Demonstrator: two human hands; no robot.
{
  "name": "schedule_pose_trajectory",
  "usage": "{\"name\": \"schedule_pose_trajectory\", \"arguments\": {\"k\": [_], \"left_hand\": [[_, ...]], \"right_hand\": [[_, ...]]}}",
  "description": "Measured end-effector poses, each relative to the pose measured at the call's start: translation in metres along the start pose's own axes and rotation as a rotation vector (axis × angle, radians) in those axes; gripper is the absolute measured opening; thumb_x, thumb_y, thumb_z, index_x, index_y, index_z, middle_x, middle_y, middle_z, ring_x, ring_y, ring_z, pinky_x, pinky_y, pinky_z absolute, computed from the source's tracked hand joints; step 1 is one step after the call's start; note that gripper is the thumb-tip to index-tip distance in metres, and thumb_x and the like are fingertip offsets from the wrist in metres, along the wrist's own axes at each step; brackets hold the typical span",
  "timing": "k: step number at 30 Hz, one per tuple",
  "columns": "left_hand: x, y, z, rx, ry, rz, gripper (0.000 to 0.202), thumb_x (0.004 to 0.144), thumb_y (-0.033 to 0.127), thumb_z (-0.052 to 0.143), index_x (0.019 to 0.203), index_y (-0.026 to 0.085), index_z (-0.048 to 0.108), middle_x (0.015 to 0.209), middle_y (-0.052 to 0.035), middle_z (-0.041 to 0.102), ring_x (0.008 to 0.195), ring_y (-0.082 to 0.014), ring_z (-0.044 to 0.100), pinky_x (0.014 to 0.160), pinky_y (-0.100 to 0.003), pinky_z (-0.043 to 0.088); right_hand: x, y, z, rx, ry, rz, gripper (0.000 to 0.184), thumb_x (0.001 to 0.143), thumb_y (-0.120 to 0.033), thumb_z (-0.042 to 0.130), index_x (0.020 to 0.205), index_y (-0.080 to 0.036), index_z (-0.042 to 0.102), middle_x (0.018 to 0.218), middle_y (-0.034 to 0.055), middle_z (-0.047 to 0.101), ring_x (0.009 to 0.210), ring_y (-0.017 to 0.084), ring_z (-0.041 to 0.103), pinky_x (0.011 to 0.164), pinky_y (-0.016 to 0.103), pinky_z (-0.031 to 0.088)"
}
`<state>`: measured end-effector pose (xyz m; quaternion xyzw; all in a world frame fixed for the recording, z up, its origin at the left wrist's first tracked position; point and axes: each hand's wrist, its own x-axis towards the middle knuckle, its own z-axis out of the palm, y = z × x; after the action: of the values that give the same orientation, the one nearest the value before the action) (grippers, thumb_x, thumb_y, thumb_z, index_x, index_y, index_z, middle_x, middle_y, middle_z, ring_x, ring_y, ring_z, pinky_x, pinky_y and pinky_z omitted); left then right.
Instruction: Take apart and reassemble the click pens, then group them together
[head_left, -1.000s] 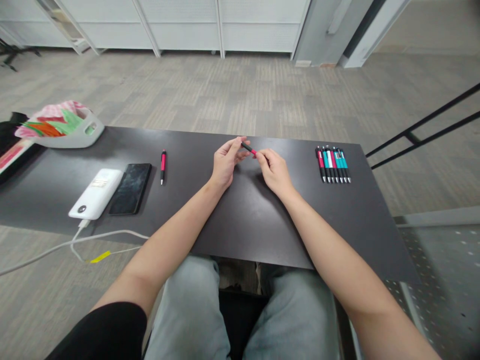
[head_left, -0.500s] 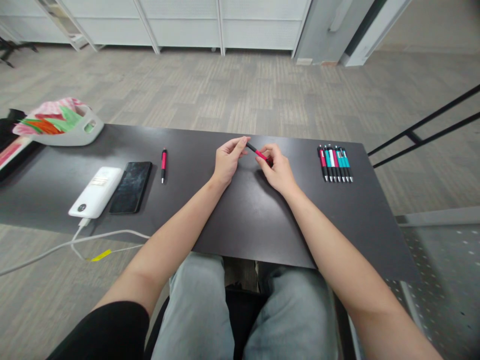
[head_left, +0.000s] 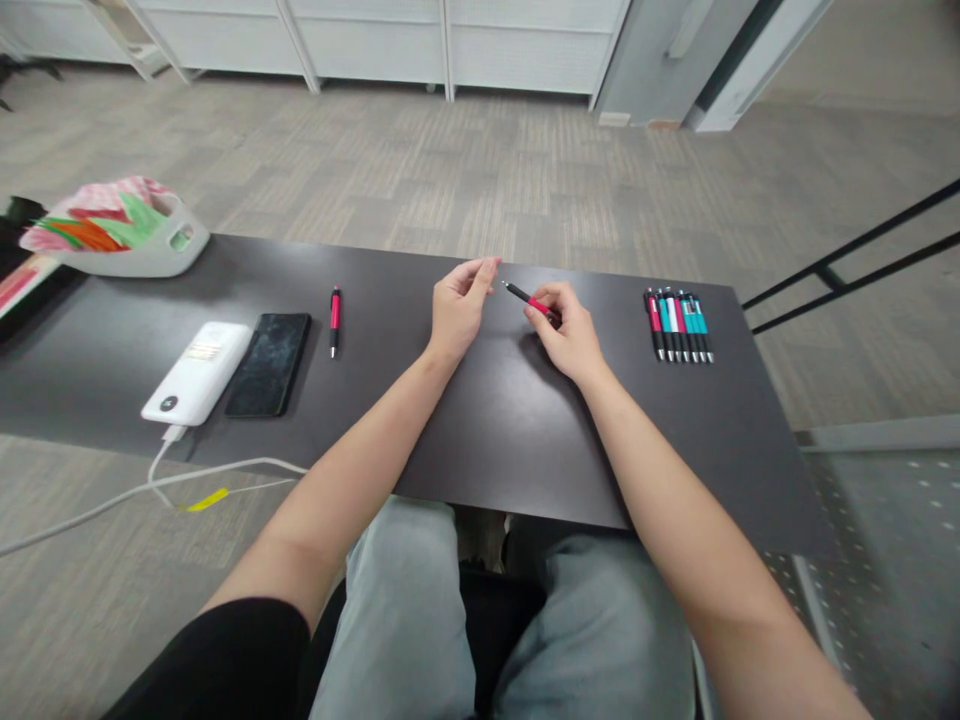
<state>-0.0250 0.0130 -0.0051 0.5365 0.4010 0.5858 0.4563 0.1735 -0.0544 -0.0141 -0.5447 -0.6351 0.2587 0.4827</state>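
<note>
My right hand point(head_left: 571, 330) is closed around a red and black pen point(head_left: 527, 299), whose tip points up and to the left. My left hand point(head_left: 458, 304) hovers just left of that tip with its fingers loosely apart and nothing in them. Both hands are above the middle of the dark table point(head_left: 480, 440). A row of several red and teal pens point(head_left: 679, 324) lies to the right of my right hand. One more red pen point(head_left: 334, 318) lies alone to the left of my left hand.
A black phone point(head_left: 268, 363) and a white power bank point(head_left: 197, 371) with a white cable point(head_left: 150, 485) lie at the left. A white basket point(head_left: 112, 240) with colourful contents stands at the far left corner. A black rail point(head_left: 847, 255) runs at the right.
My left hand has let go of the pen and opened, and my right hand has drawn the pen a little to the right. The view has shifted slightly.
</note>
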Motion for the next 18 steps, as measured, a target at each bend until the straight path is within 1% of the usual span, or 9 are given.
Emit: {"name": "schedule_pose_trajectory", "arguments": {"k": [3,6,8,10,11,12,14,16,18], "left_hand": [[0.009,-0.001,-0.017,0.176,0.043,0.071,0.016,0.113,0.035,0.084,0.117,0.022,0.093,0.118,-0.0087,0.092,0.103,-0.0235,0.084,0.1,-0.035,0.065],[0.014,-0.001,-0.033,0.397,0.046,0.072,0.007,0.107,0.022,0.086,0.113,0.023,0.088,0.109,-0.0066,0.091,0.096,-0.0243,0.08,0.103,-0.039,0.061],[0.016,-0.001,-0.04,0.56,0.012,0.051,0.007,0.104,0.018,0.087,0.105,0.024,0.085,0.104,-0.0061,0.089,0.099,-0.0275,0.079,0.114,-0.048,0.056],[0.016,-0.002,-0.043,0.721,-0.03,0.036,0.009,0.101,0.018,0.088,0.099,0.025,0.084,0.109,-0.0084,0.088,0.11,-0.0338,0.078,0.126,-0.059,0.047],[0.016,-0.002,-0.043,0.785,-0.049,0.027,0.01,0.099,0.018,0.09,0.097,0.026,0.085,0.114,-0.0103,0.087,0.118,-0.0374,0.076,0.129,-0.065,0.042],[0.016,-0.003,-0.043,0.83,-0.063,0.019,0.01,0.097,0.019,0.092,0.095,0.026,0.085,0.12,-0.0121,0.086,0.124,-0.0407,0.074,0.131,-0.068,0.038],[0.015,-0.004,-0.043,0.868,-0.075,0.009,0.011,0.094,0.019,0.094,0.092,0.026,0.085,0.127,-0.014,0.083,0.133,-0.0446,0.069,0.132,-0.072,0.034],[0.014,-0.005,-0.044,0.868,-0.076,-0.003,0.013,0.091,0.019,0.095,0.092,0.026,0.085,0.129,-0.0137,0.081,0.136,-0.0455,0.066,0.131,-0.073,0.033],[0.013,-0.005,-0.045,0.855,-0.061,-0.005,0.019,0.087,0.018,0.098,0.099,0.027,0.086,0.133,-0.0138,0.079,0.139,-0.0468,0.063,0.132,-0.072,0.033]], "right_hand": [[0.001,0.0,-0.002,0.001,0.028,0.016,0.042,0.105,-0.071,0.078,0.118,-0.032,0.07,0.09,0.0016,0.066,0.082,0.025,0.057,0.087,0.044,0.054],[0.001,-0.001,-0.003,0.001,0.049,0.02,0.048,0.105,-0.079,0.074,0.116,-0.032,0.071,0.088,0.0014,0.062,0.082,0.025,0.055,0.085,0.044,0.053],[0.001,-0.001,-0.003,0.008,0.061,0.017,0.049,0.105,-0.08,0.075,0.114,-0.032,0.072,0.087,0.0013,0.061,0.08,0.025,0.054,0.083,0.044,0.052],[0.001,0.0,-0.002,0.025,0.075,0.017,0.051,0.105,-0.081,0.075,0.114,-0.031,0.072,0.087,0.0012,0.06,0.079,0.024,0.054,0.082,0.044,0.05],[0.001,0.001,-0.002,0.032,0.081,0.019,0.052,0.104,-0.082,0.075,0.114,-0.031,0.072,0.087,0.0013,0.06,0.079,0.025,0.054,0.082,0.044,0.05],[0.001,0.002,-0.001,0.038,0.086,0.024,0.053,0.104,-0.083,0.074,0.115,-0.032,0.072,0.087,0.0014,0.06,0.08,0.025,0.054,0.082,0.044,0.05],[0.0,0.004,-0.001,0.04,0.089,0.036,0.054,0.104,-0.084,0.074,0.116,-0.032,0.073,0.088,0.0016,0.061,0.081,0.025,0.055,0.082,0.044,0.05],[0.0,0.005,-0.002,0.039,0.077,0.047,0.054,0.104,-0.084,0.074,0.115,-0.031,0.074,0.089,0.0021,0.064,0.083,0.026,0.058,0.083,0.043,0.052],[0.001,0.004,-0.002,0.035,0.056,0.05,0.056,0.104,-0.085,0.075,0.113,-0.03,0.075,0.091,0.0029,0.067,0.086,0.026,0.061,0.086,0.044,0.055]]}}
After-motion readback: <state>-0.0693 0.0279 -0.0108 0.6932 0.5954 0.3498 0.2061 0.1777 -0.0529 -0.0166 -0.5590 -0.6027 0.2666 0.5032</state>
